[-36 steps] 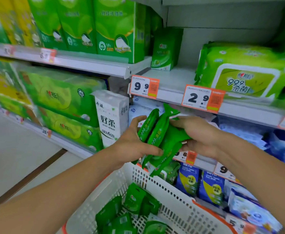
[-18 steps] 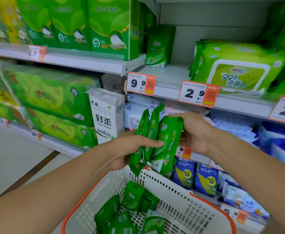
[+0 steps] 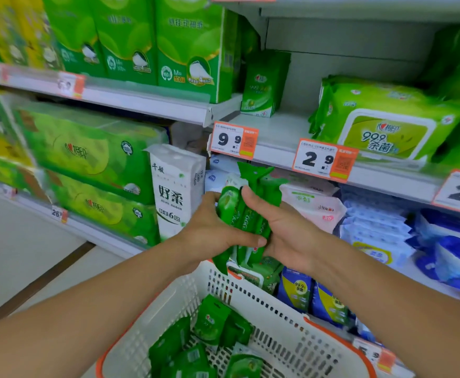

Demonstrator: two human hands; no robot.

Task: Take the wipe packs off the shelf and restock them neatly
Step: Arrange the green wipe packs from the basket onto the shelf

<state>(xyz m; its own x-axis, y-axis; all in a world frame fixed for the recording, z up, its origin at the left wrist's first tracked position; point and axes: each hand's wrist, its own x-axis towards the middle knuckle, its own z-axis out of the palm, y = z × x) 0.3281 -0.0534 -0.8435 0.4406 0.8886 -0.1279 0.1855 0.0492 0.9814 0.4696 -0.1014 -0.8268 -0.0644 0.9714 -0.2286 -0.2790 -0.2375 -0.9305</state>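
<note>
From my head camera, my left hand [image 3: 209,233] and right hand [image 3: 286,230] both grip a bunch of green wipe packs [image 3: 246,216], standing on end between my palms, thumbs curled round them. The bunch hangs just above the far rim of the basket [image 3: 253,301]. More packs [image 3: 212,323] lie loose inside the basket. Above the basket, one green box [image 3: 263,83] stands at the back of the shelf [image 3: 275,132], behind the 9.9 tag [image 3: 233,139].
</note>
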